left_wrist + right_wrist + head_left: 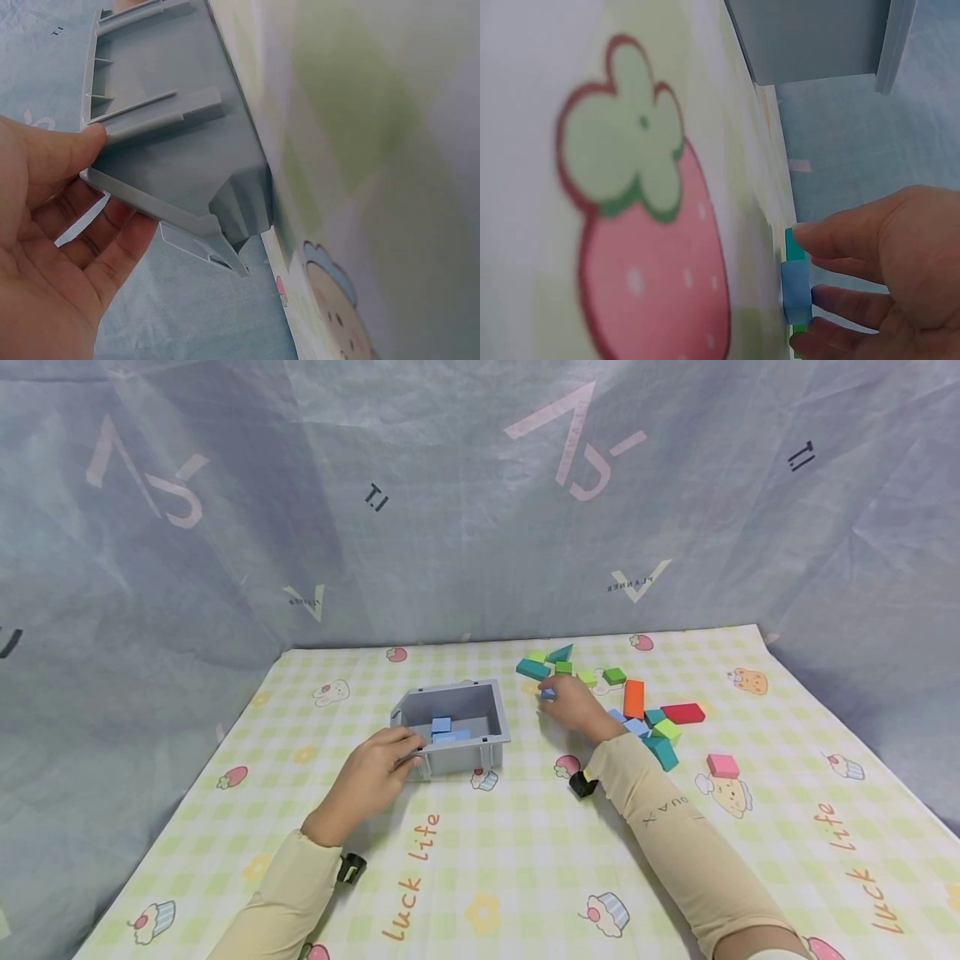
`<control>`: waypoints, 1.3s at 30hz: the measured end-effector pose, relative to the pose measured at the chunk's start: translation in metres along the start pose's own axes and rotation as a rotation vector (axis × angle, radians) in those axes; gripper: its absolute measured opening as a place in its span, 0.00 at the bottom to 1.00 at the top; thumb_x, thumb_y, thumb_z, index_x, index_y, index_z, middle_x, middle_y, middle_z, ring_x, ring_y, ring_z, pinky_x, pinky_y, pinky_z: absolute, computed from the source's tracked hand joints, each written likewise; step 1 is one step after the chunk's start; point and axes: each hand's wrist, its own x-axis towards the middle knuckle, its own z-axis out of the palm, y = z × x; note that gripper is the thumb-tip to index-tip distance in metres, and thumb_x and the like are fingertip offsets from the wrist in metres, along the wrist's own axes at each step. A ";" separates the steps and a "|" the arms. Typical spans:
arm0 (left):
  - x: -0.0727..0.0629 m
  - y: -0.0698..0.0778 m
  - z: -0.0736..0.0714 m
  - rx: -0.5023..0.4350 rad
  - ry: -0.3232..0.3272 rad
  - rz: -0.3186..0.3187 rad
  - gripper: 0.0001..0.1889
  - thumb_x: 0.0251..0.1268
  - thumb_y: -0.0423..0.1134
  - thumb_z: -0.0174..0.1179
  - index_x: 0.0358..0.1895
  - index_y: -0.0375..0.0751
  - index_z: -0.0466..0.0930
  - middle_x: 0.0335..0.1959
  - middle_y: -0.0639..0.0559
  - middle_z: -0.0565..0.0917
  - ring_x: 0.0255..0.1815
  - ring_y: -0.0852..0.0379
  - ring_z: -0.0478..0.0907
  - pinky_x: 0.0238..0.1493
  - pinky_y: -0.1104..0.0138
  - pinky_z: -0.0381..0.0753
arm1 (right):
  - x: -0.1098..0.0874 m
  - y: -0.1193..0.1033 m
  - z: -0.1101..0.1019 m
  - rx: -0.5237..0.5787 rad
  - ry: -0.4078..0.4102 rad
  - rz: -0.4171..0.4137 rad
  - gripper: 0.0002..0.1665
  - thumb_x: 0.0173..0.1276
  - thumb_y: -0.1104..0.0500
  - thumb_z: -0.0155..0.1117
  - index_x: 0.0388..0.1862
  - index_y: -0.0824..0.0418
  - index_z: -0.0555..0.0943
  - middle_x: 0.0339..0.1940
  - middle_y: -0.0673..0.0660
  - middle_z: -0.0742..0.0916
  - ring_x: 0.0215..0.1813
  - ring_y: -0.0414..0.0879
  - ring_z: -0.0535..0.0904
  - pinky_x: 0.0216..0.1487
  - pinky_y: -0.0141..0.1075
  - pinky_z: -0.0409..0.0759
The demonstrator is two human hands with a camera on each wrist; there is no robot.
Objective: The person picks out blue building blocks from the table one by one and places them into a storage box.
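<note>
Closest thing up front is a pair of beige sleeves (675,839), each with a little black wrist gadget (582,784), reaching out over the table. The bit that matters is a small blue block (548,693), right at the fingertips of the right hand (572,703). Those fingers are partly bent and spread around it, but honestly I can't tell if that's a proper pinch or just a touch. Going by the right wrist view, its longer side runs roughly thumb to fingers. Right hand is obviously nearer; the block is well apart from the left hand (378,768), off to its right and a bit farther out.

Left hand grips the near left corner of a grey plastic bin (457,760), thumb outside, fingers behind the rim. The bin's long side runs left to right, left of the blue block with some table between, and there are light-blue blocks (441,724) inside.

Further out: a teal block (533,669) beyond the right hand, then an orange block (633,698), a red block (682,713) and a loner pink block (723,766). Checked tablecloth (525,868) under it all, printed curtain (435,560) behind.
</note>
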 end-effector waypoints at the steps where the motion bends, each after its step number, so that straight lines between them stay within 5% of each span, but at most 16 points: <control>1: 0.000 0.000 0.000 -0.001 -0.002 -0.002 0.12 0.64 0.33 0.68 0.51 0.38 0.87 0.46 0.52 0.84 0.42 0.56 0.79 0.42 0.61 0.81 | 0.000 0.000 0.000 -0.007 -0.002 -0.005 0.21 0.68 0.64 0.65 0.58 0.72 0.80 0.56 0.68 0.83 0.61 0.62 0.77 0.64 0.54 0.73; 27: -0.001 -0.001 0.001 0.006 -0.001 -0.004 0.12 0.64 0.34 0.68 0.50 0.39 0.87 0.45 0.53 0.84 0.42 0.56 0.79 0.42 0.61 0.80 | -0.003 -0.006 -0.003 -0.028 -0.012 0.034 0.14 0.70 0.68 0.60 0.52 0.71 0.85 0.52 0.66 0.85 0.58 0.61 0.79 0.62 0.52 0.75; 39: -0.001 -0.001 0.000 -0.003 0.004 0.005 0.13 0.64 0.33 0.68 0.51 0.38 0.87 0.46 0.52 0.84 0.43 0.55 0.79 0.43 0.61 0.81 | -0.006 -0.018 -0.020 -0.007 0.124 -0.002 0.16 0.68 0.68 0.63 0.53 0.72 0.84 0.52 0.67 0.84 0.57 0.61 0.78 0.60 0.53 0.76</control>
